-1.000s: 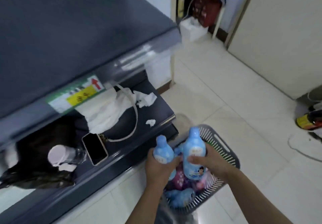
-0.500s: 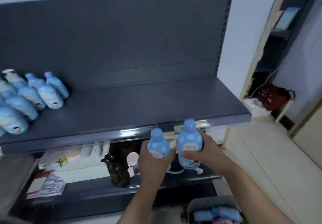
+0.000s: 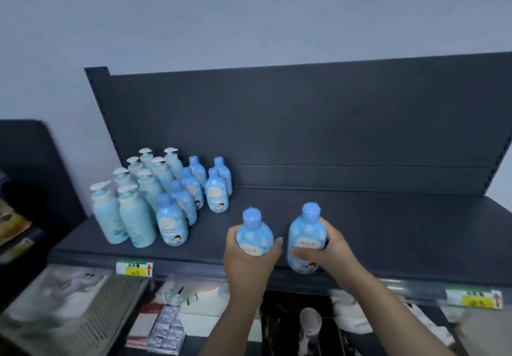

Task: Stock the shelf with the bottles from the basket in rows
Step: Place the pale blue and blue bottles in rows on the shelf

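My left hand (image 3: 249, 261) grips a small blue bottle (image 3: 254, 232) upright, its fingers curled round the body. My right hand (image 3: 328, 247) holds a second, larger blue bottle (image 3: 306, 238) just to the right, its base near the front lip of the dark grey shelf (image 3: 360, 222). Both bottles hover over the shelf's front middle. On the shelf's left stand rows of blue-capped bottles (image 3: 216, 189) and pale pump bottles (image 3: 133, 211). The basket is out of view.
The shelf's right half is bare dark board up to the back panel (image 3: 332, 123). Price tags (image 3: 134, 268) hang on the front edge. Below lie a lower shelf with packets (image 3: 166, 333), a pale cup (image 3: 310, 322) and a grey crate (image 3: 91, 314).
The view has swung up from the floor basket to the shelf. Both hands have risen with their bottles to shelf height, and the stocked rows on the left now show.
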A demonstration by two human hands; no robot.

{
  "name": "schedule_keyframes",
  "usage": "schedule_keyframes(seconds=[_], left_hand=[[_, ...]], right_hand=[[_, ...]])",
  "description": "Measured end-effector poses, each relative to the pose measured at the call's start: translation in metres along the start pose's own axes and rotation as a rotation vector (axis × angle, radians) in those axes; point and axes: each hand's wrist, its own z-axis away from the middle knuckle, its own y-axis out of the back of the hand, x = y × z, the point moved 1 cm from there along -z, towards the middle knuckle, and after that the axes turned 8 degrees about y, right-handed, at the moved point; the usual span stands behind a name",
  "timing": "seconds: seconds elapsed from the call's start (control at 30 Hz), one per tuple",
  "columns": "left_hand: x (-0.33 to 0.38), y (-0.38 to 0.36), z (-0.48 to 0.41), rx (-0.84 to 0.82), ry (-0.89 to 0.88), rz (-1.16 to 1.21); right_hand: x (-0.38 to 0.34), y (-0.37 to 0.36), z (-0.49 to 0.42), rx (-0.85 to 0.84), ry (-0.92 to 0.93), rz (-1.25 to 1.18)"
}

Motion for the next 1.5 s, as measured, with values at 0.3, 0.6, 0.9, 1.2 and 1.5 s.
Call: schedule_keyframes(seconds=[0.3,0.6,0.9,1.2,1.5], left_hand=[[-0.018,0.049,-0.089,0.077,0.017,-0.027],[-0.052,0.052,-0.142,0.153,0.084,-0.077],[-0.070,0.051,-0.161,0.166,0.103,-0.123],[-0.073,0.052,-0.164,0.116,0.024,-0.069],[-0.015,0.049,-0.153,0.349,-0.568,-0.427]], right_hand=[[0.015,-0.107,-0.097,0.016,-0.020,0.008],[0.025,-0.167,-0.164,-0.132,-0.058,0.082],[0.042,-0.182,-0.185,-0.208,-0.125,-0.028],[0.057,-0.174,-0.193,-0.374,0.227,0.470],[0.024,-0.130,-0.183,0.081,0.540,0.657]])
